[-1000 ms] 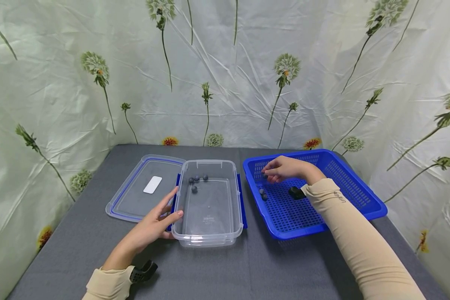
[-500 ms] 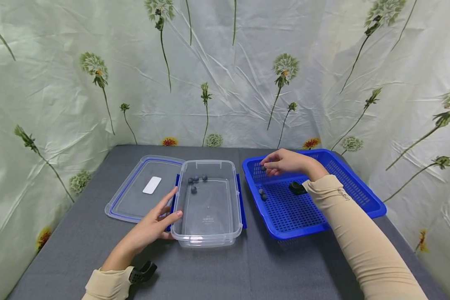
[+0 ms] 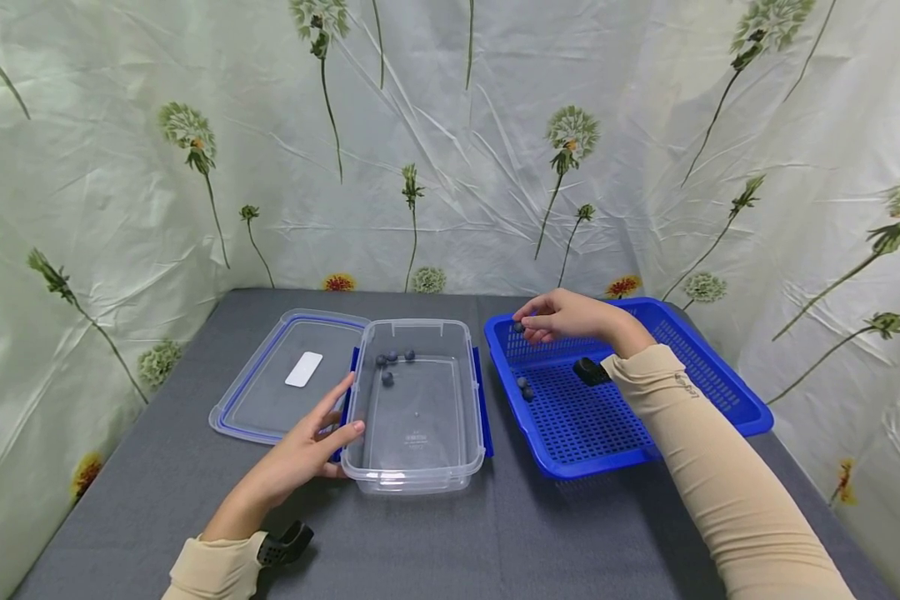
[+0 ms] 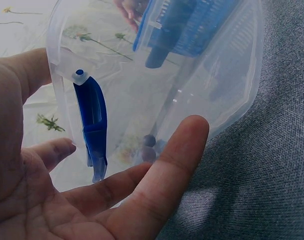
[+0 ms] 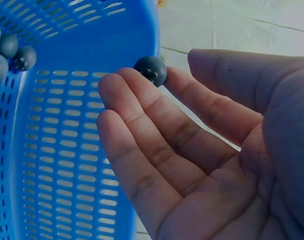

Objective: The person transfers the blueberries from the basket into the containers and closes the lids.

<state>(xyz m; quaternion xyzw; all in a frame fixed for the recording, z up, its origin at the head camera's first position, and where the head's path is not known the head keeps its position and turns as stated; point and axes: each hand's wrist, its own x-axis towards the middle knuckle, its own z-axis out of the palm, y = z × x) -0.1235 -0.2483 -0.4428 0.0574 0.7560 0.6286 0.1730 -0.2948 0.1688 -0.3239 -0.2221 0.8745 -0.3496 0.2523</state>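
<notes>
In the head view my right hand pinches a blueberry above the far left corner of the blue plastic basket. The right wrist view shows that blueberry at my fingertips. More blueberries lie inside the basket by its left wall. My left hand rests against the left side of a clear plastic container, its fingers spread, the thumb at the rim. Several blueberries sit in the far left part of the container. A blue side latch hangs near my left fingers.
The clear lid with a blue seal and a white label lies left of the container, on the grey tablecloth. Flower-printed curtains enclose the table behind and at the sides.
My right hand has risen from inside the basket with the blueberry and shifted slightly left, toward the basket's far left corner. The left hand and container have stayed put.
</notes>
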